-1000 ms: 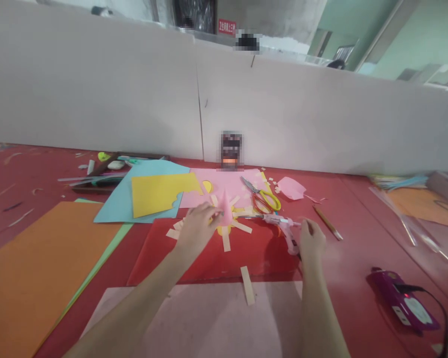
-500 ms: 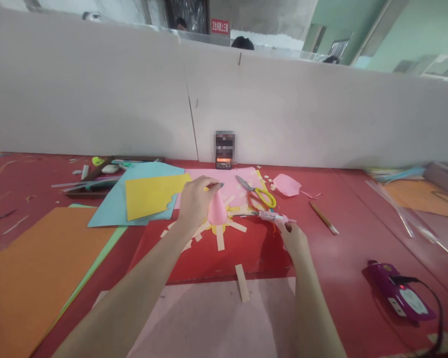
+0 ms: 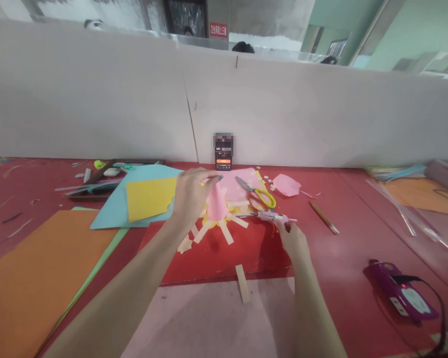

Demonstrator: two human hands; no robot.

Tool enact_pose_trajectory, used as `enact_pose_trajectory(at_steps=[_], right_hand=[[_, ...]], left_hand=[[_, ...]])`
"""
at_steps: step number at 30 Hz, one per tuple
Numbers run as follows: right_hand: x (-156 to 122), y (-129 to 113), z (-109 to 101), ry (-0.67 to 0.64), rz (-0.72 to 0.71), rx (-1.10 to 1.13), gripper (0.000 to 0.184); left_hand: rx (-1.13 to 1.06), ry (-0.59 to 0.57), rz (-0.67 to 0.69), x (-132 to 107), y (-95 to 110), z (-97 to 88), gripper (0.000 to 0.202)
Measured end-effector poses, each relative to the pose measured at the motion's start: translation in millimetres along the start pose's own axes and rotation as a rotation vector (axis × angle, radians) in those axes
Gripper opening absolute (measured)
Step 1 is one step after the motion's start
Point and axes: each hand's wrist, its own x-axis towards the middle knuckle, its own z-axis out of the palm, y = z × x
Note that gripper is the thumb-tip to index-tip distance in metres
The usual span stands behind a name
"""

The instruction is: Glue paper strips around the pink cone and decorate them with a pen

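My left hand [image 3: 191, 196] pinches the tip of a pink paper cone [image 3: 216, 204] that stands on a yellow disc with pale paper strips [image 3: 209, 231] fanned around it. The piece is held just above the far edge of a red sheet [image 3: 246, 248]. My right hand [image 3: 293, 238] grips a pink glue gun [image 3: 272, 217] whose nozzle points left toward the cone's base. Yellow-handled scissors [image 3: 259, 193] lie just behind the glue gun on a pink sheet [image 3: 239, 181].
Light blue [image 3: 112, 211], yellow [image 3: 149, 198] and orange sheets [image 3: 33, 273] lie at the left. A pale pink sheet [image 3: 209, 323] is nearest me. A pencil [image 3: 323, 217], a purple device with a cable [image 3: 403, 296], a phone [image 3: 223, 154] against the white partition, and tools at the far left.
My left hand has lifted the cone with its yellow disc and strips slightly and shifted it. My right hand has taken up the glue gun and turned its nozzle toward the cone.
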Motion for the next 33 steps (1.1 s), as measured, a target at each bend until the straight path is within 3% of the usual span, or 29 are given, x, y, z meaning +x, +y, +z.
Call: enact_pose_trajectory(at_steps=[8,20,33], right_hand=[[2,3,2,-0.001,-0.005,0.025,0.048],[1,2,0,-0.034,0.027,0.067,0.048],[1,2,2,-0.017,0.004,0.092,0.045]], left_hand=[[0.12,-0.151,0.035,-8,-14,19.1,0.013],[0.082,-0.073,0.095,0,-8,7.2,0.014],[0.093,-0.181,0.102,-3,-14,12.5,0.017]])
